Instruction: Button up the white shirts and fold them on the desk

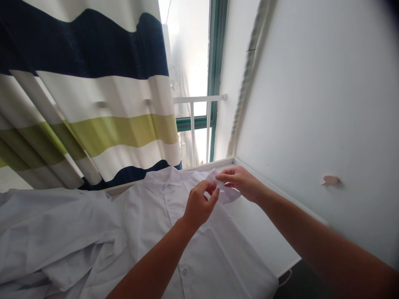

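A white button-front shirt [146, 207] lies spread on a white surface, its collar toward the window and its button placket running toward me. Above its right shoulder area, my left hand [201, 201] pinches a bit of the white cloth between thumb and fingers. Close beside it, my right hand [238, 180] is also closed on the fabric, with thumb and fingertips pressed together. The cloth between the two hands is slightly lifted and bunched. Whether it is part of a sleeve or the cuff, I cannot tell.
More crumpled white cloth [56, 241] lies at the left. Behind the surface hang striped curtains [124, 128] beside a window with a white railing [199, 99]. A white wall [318, 104] with a small pink hook [330, 180] borders the right side.
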{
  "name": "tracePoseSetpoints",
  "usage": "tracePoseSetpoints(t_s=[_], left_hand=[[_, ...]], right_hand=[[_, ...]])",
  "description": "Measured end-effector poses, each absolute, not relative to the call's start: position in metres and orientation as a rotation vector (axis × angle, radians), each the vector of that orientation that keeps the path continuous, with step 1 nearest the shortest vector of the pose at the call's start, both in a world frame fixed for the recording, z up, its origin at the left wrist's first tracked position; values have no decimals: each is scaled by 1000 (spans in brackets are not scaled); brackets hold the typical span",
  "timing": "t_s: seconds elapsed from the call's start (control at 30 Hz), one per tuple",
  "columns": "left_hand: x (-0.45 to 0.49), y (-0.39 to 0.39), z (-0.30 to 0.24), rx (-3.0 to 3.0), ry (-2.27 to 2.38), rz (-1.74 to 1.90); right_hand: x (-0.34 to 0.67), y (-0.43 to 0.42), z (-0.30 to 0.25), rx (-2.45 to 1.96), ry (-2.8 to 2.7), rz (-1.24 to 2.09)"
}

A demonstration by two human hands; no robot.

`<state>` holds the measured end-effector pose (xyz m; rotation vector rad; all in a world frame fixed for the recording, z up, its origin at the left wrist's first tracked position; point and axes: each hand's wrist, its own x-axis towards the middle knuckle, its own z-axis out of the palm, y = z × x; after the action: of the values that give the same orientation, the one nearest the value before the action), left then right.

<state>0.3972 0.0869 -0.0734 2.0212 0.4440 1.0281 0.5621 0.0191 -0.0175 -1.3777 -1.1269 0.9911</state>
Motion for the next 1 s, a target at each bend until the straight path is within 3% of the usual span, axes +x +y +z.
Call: tracePoseSetpoints(t_s=[0.23, 0.47, 0.77, 1.0], left_hand=[[360, 116, -133, 1662, 613, 998], [346, 132, -165, 1410, 644, 929], [349, 129, -166, 1442, 609, 741], [352, 129, -171, 1436, 578, 796]], right_hand=[[541, 50, -100, -1119, -1144, 1248], [536, 55, -157, -1059, -1586, 868], [534, 52, -160, -1194, -1483, 424], [530, 54, -164, -1411, -1377, 694]])
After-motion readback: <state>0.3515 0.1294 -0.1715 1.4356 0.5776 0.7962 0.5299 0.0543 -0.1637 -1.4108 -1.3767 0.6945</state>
